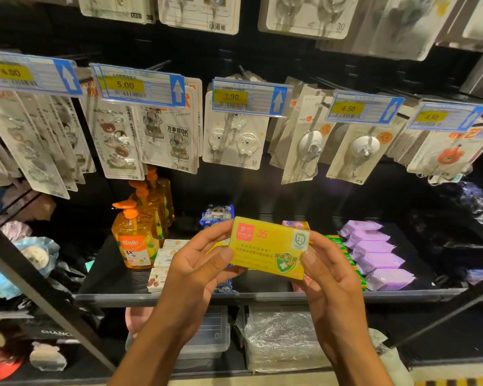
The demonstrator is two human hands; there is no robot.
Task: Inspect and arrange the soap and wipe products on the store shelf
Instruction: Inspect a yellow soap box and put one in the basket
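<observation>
I hold a yellow soap box (265, 246) with a green shield mark in front of the black shelf (156, 298), its printed face toward me. My left hand (198, 271) grips its left end and my right hand (326, 271) grips its right end. Behind it on the shelf stand orange pump soap bottles (135, 240), white soap boxes (165, 254), blue wipe packs (216, 214), green boxes (352, 260) and a row of purple wipe packs (374, 252).
Hook packs (234, 140) hang on pegs above the shelf under price tags (140, 86). Clear plastic boxes (209, 338) and wrapped goods (282, 338) sit on the lower shelf. A black slanted post (39, 291) runs at the left.
</observation>
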